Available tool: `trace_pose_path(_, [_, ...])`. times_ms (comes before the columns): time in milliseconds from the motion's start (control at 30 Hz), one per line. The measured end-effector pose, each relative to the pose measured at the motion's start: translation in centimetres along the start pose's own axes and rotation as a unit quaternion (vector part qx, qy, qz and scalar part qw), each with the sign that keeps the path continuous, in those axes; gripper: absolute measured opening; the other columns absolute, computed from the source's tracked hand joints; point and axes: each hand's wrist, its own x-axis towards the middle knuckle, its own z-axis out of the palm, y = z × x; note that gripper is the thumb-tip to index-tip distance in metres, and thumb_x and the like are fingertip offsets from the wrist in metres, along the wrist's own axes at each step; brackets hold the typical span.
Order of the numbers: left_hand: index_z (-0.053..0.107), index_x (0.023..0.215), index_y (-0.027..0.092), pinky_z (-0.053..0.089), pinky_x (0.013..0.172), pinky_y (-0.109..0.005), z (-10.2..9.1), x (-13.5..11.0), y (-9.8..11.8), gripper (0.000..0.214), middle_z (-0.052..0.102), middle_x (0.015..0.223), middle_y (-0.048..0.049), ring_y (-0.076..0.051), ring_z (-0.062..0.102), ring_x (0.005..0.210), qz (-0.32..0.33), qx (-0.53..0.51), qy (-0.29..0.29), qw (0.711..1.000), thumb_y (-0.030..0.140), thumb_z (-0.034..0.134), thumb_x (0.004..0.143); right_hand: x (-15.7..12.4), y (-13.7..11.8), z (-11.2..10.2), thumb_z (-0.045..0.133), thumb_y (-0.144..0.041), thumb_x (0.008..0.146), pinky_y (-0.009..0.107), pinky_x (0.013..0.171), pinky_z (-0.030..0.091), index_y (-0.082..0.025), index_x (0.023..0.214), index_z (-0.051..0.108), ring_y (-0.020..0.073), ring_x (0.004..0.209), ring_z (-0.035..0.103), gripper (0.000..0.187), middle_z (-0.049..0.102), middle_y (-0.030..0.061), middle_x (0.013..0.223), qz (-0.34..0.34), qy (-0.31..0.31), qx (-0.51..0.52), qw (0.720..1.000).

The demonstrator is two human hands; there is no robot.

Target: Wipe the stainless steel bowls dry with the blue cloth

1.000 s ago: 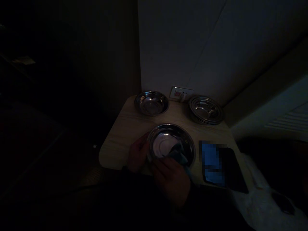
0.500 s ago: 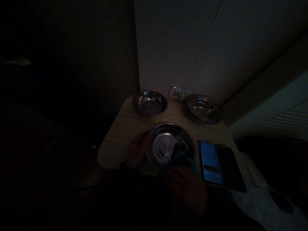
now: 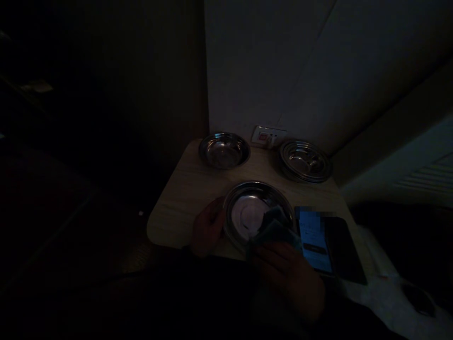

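Note:
A shallow round stainless steel dish stands at the front of a small wooden table. At its left rim is my left hand, thumb and fingers closed on the edge. My right hand is closed on a dark bluish cloth, which lies over the dish's near right side. The cloth's folds reach into the dish and hide part of its rim. Dim light blurs the finger details.
Another steel dish stands at the table's back left, and a stack of steel dishes at the back right. A lit phone on a dark case lies at right. A wall socket holds a plug. The pale tabletop has rounded corners.
The whole view has shifted slightly. My right hand and the cloth have moved a little to the right along the near rim. My left hand stays at the dish's left edge.

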Motion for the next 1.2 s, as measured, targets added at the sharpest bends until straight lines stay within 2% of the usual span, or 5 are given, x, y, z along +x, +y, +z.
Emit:
trace_pose_path(300, [0.056,0.117,0.015,0.049,0.053,-0.023,-0.4,0.1,-0.4,0.049,0.071,0.079,-0.0043,-0.015,0.063,0.062,-0.007,-0.055,0.019,0.998,0.039,0.057,0.074,2.6,-1.7,2.1,0.044,-0.015,0.088,0.032,0.065,0.046,-0.013,0.088,0.065,0.0182,0.077,0.059,0.021,0.070,0.0053,0.088,0.024,0.062,0.023,0.998])
trace_pose_path(500, [0.059,0.113,0.014,0.050,0.055,-0.023,-0.9,0.4,-0.1,0.046,0.072,0.081,-0.0048,-0.016,0.064,0.067,-0.002,-0.029,0.040,0.999,0.036,0.058,0.073,5.5,-2.9,4.1,0.051,-0.017,0.083,0.034,0.065,0.044,-0.016,0.092,0.065,0.0205,0.078,0.059,0.016,0.069,0.0065,0.089,0.087,0.036,0.020,0.995])
trace_pose_path(800, [0.058,0.116,0.014,0.053,0.069,-0.026,-0.6,0.4,-0.6,0.049,0.071,0.095,-0.0069,-0.019,0.066,0.083,0.017,-0.047,0.061,0.997,0.040,0.058,0.075,1.7,-1.0,1.2,0.041,-0.018,0.091,0.032,0.067,0.042,-0.016,0.090,0.064,0.0181,0.078,0.058,0.023,0.069,0.0043,0.086,0.021,0.038,0.004,0.999])
trace_pose_path(1067, [0.061,0.111,0.011,0.052,0.075,-0.026,-1.1,0.8,-0.7,0.047,0.069,0.102,-0.0089,-0.020,0.065,0.089,0.025,-0.029,0.066,0.997,0.041,0.057,0.075,5.0,-2.9,4.0,0.047,-0.017,0.087,0.032,0.064,0.043,-0.015,0.087,0.064,0.0188,0.076,0.059,0.017,0.069,0.0051,0.088,0.066,0.045,0.016,0.997])
trace_pose_path(1200, [0.060,0.114,0.014,0.052,0.076,-0.028,-1.6,1.1,-0.6,0.049,0.070,0.101,-0.0079,-0.020,0.065,0.090,0.018,-0.026,0.048,0.998,0.043,0.058,0.075,3.7,-2.2,2.7,0.041,-0.017,0.091,0.031,0.065,0.045,-0.016,0.091,0.065,0.0171,0.078,0.059,0.023,0.070,0.0041,0.087,0.024,0.034,0.016,0.999])
